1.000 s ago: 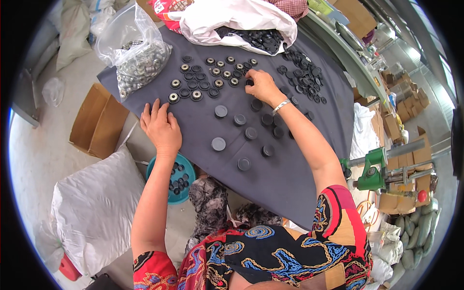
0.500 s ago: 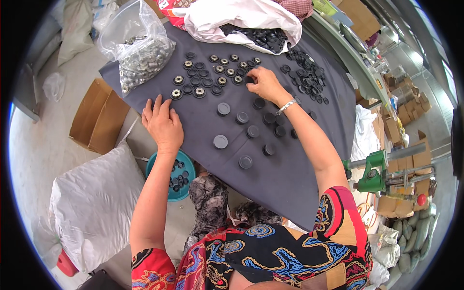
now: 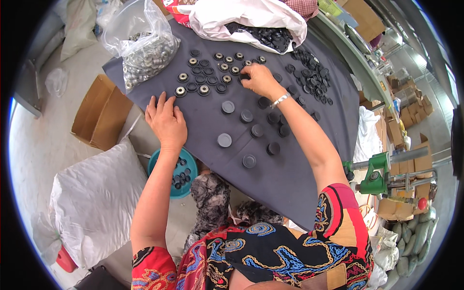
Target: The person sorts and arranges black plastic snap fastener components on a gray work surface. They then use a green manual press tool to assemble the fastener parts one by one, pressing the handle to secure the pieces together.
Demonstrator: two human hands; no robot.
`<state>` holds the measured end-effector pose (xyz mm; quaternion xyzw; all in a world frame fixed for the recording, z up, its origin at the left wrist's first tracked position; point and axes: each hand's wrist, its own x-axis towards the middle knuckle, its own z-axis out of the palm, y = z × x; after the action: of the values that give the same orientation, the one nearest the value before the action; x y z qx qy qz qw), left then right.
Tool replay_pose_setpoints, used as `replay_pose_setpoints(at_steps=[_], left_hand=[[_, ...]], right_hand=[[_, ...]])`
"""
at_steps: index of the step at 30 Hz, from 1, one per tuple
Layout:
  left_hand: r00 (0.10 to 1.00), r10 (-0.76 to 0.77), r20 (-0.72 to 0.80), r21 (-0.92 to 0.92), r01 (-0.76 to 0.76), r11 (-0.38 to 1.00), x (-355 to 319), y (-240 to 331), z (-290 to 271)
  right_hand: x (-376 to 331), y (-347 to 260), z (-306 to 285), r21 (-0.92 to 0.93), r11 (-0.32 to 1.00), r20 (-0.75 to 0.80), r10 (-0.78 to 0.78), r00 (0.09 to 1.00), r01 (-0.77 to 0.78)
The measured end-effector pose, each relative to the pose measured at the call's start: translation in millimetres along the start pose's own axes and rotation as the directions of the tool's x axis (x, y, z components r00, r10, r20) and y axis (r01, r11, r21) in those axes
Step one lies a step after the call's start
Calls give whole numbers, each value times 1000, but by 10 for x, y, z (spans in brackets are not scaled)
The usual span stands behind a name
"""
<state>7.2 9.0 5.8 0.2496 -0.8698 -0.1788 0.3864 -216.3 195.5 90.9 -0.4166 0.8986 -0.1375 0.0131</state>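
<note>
My right hand [image 3: 261, 80] pinches a small black round cap [image 3: 245, 76] between thumb and fingers, at the right side of a cluster of black rings. Several of these rings hold a shiny metal bearing-like insert [image 3: 226, 79]; others, such as one black ring [image 3: 208, 71], have none. The cap covers the spot beneath it, so I cannot tell whether it touches a ring. My left hand [image 3: 166, 121] lies flat and open, fingers spread, on the dark tablecloth [image 3: 208, 121] at its left edge. Grey-black round caps [image 3: 224, 140] stand scattered nearer me.
A clear bag of metal parts [image 3: 147, 60] stands at the far left. At the back, a white sack [image 3: 212, 21] spills black pieces, and loose black pieces [image 3: 314, 79] lie at right. Beside the table are a cardboard box [image 3: 100, 113], a teal basin [image 3: 191, 169] and a green clamp-like machine [image 3: 377, 174].
My right hand has moved slightly left with the black cap, over a ring with a metal insert that showed before. My left hand stays flat. The whole view has shifted a little.
</note>
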Motion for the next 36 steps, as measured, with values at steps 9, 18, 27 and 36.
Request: replay_pose_setpoints(at_steps=[9,18,27,36], left_hand=[[1000,-12,-13,-9,11,1000,16,-12,4],[1000,-4,-12,-5,4,1000,5,-7,6],[1000,-14,-2,-4,14,1000,5,-11,-14],[1000,-7,-16,-14,6,1000,9,-17,-4]], right_hand=[[-321,36,-200,126,984,-61,137,989,-129],[71,305,63,-154,945,-160,265,951,-289],[109,382,37,-13,981,-127,191,973,-194],[-165,362,121,267,940,-195,267,944,-211]])
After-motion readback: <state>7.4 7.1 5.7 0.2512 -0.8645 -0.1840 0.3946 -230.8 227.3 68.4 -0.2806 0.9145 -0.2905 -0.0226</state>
